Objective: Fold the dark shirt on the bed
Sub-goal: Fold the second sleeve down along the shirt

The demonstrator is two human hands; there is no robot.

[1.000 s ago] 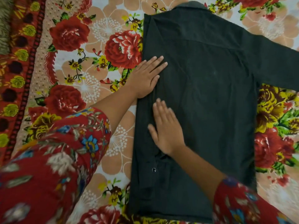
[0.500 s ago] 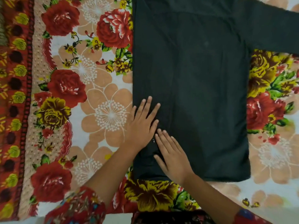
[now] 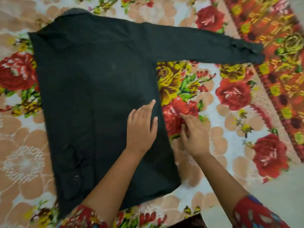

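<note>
While the dark shirt (image 3: 98,89) is lying flat on the floral bedspread (image 3: 230,145), the left hand (image 3: 141,127) is pressing it palm-down, fingers spread wide, and the right hand (image 3: 195,134) is hovering loosely curled, empty, just right of its edge.

Dark shirt (image 3: 98,89) on a red, yellow and peach floral bedsheet (image 3: 233,96).

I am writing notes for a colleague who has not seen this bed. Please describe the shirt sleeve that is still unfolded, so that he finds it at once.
Start from the floral bedspread and find the dark shirt lying flat on it. From the shirt's upper right, the sleeve stretches sideways toward the red and orange border. It is the only long dark strip lying away from the shirt's body, far from both hands.
</note>
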